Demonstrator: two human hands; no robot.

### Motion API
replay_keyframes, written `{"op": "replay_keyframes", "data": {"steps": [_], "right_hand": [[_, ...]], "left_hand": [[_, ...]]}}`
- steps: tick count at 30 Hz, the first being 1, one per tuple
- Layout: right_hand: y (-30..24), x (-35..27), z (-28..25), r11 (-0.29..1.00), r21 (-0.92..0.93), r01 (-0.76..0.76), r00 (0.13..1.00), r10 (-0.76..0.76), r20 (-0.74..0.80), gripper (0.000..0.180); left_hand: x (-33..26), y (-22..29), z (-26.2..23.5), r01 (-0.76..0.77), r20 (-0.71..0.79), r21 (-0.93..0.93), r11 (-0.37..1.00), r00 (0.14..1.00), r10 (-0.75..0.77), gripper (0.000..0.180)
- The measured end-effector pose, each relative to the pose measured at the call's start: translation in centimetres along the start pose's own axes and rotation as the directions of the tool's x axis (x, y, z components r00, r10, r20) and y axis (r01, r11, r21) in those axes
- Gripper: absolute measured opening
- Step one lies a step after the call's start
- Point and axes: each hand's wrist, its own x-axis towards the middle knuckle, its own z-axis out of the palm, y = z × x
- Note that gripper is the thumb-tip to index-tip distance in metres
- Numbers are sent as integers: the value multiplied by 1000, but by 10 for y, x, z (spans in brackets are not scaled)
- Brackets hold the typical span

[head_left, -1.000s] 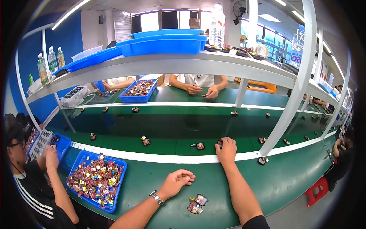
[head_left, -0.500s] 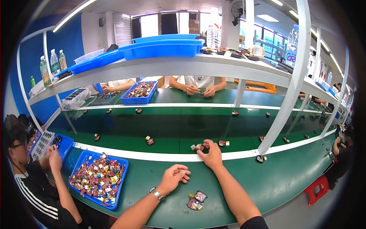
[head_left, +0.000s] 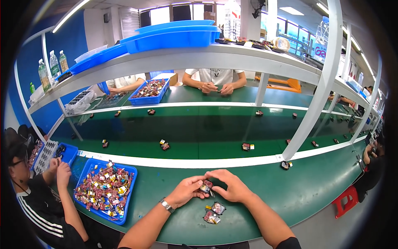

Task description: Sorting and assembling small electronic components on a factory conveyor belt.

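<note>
The bare right hand has drawn back from the glossy green belt to meet the bare left hand over the smooth green tabletop. I see the left pinching a small black-edged, red-and-white electronic module; the right arches around it, though whether it grips I cannot tell. Two similar modules lie just nearer me.

Assembly workshop: long green bench, parts-filled tray, co-workers.
</note>
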Motion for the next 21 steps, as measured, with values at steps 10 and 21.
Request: {"op": "replay_keyframes", "data": {"steps": [10,21], "right_hand": [[-11,9,22,860,-485,156,946,-272,-178,17],[-8,8,23,782,-583,219,925,-356,-131,23]], "left_hand": [[1,-5,7,-60,-56,-150,987,997,52,33],[2,-6,7,-79,-78,-175,981,995,67,35]]}}
